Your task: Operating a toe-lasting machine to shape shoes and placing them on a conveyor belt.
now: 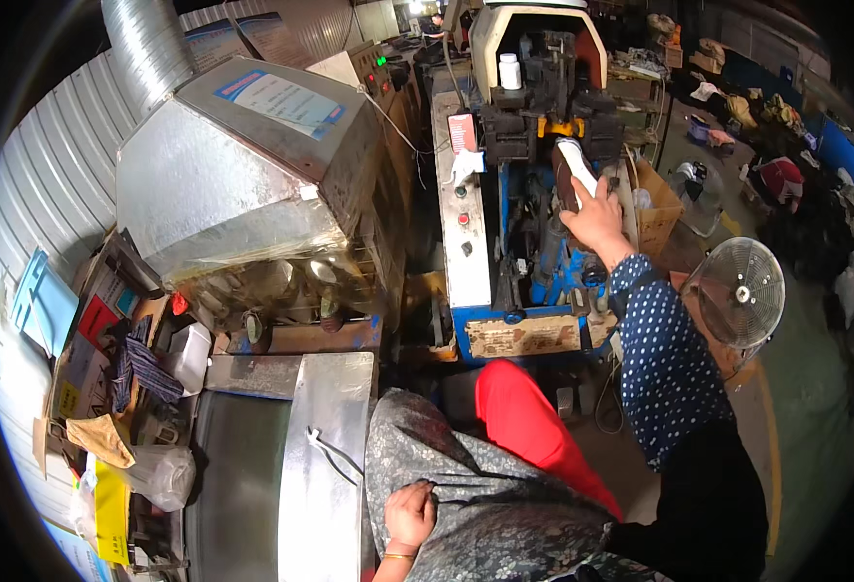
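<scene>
My right hand [597, 221] reaches forward in a dotted blue sleeve and grips the near end of a dark shoe [567, 189]. A white sole-shaped piece [576, 167] faces up on the shoe, with my fingers and thumb over its end. The shoe's far end sits against a black and blue machine [543, 126], below a yellow part [561, 127]. Against the grey floral apron [505, 504] on my lap, my left hand [410, 514] is closed with its fingers curled under. Whatever it may hold is hidden.
Pincers [333, 454] lie on the metal bench [320, 514] at my left. Beyond stands a metal-hooded unit [243, 155] with shoes [330, 312] at its opening. A fan [738, 293] and a cardboard box [656, 206] stand right of the machine. A white bottle [509, 72] tops it.
</scene>
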Demonstrator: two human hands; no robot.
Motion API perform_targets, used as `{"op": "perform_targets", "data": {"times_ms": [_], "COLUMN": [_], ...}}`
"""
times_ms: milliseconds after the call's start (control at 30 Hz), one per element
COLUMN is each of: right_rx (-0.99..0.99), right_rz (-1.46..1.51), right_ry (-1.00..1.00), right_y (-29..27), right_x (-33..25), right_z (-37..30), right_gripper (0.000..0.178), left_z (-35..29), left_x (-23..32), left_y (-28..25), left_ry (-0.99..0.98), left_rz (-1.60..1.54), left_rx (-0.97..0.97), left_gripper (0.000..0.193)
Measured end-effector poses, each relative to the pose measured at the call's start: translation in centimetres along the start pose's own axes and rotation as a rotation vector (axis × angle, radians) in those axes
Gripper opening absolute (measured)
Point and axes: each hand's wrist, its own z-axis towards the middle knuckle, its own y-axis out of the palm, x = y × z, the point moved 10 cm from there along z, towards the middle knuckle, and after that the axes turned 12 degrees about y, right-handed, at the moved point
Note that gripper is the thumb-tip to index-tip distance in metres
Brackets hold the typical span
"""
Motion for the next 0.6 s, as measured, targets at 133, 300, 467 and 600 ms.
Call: {"op": "perform_targets", "data": {"times_ms": [133, 300, 467, 600], "right_rx": [0.125, 0.141, 0.168, 0.262], "right_rz": [0.003, 0.024, 0.070, 0.076], "right_ry": [-0.099, -0.113, -0.125, -0.142], "right_y": [-0.5, -0.2, 0.2, -1.8], "right_x": [-0.5, -0.3, -0.7, -2.0], "right_z": [-0.3, 0.2, 2.1, 2.6], "right_gripper": [0.077, 0.076, 0.075, 0.066], "left_z": [-0.1, 0.3, 1.2, 1.1], "left_x": [0.2, -0.3, -0.8, -0.6], "left_y": [0.0, 0.3, 0.9, 0.6], "left_ry": [0.002, 0.015, -0.013, 0.049], "left_rz": [0.011, 0.033, 0.003, -0.003], "left_rx": [0.025, -0.023, -0.047, -0.041], "left_gripper": [0.017, 0.018, 0.020, 0.020]}}
